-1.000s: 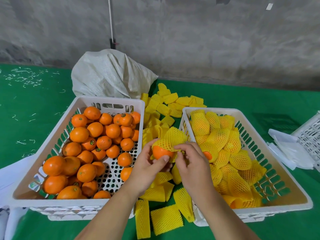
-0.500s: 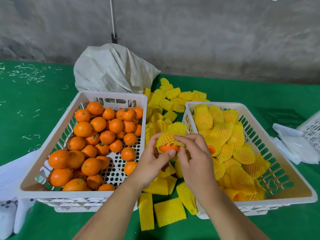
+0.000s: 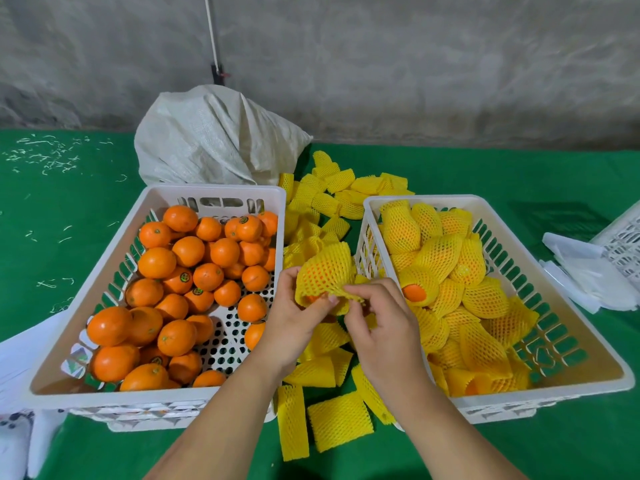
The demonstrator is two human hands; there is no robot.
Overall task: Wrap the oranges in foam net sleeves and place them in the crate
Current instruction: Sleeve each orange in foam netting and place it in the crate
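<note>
Two hands (image 3: 343,317) grip one sleeved orange (image 3: 323,271); two crates (image 3: 588,348).

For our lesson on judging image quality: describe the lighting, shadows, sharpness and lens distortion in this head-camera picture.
Head view: soft, even light, with faint highlights on the bare oranges and only weak shadows under the crates; hands and the orange being sleeved are sharp; wide-angle bending shows in the splayed rim of the right crate; the wall looks softer.

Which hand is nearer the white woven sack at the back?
Left. The left hand sits below and slightly right of the white woven sack; the right hand is further right, by the wrapped-fruit crate.
</note>
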